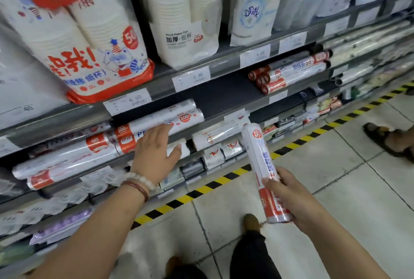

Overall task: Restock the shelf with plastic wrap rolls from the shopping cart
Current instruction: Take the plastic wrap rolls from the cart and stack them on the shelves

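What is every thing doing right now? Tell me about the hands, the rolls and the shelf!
Left hand: open, fingers spread, resting flat on the stacked rolls.
Right hand: closed around one roll.
Held roll: off the shelf, tilted, tip pointing toward it.
Stacked rolls: lying on their sides, piled up.
Shelf: partly bare, with a dark gap in the middle.
Paper cup bags: standing upright above.

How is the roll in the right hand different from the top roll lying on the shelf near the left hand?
The held roll is marked 50; the top shelf roll is marked 100. The held roll is off the shelf, gripped by the right hand near its lower end; the shelf roll lies flat under the left hand. Both are white with orange-red bands.
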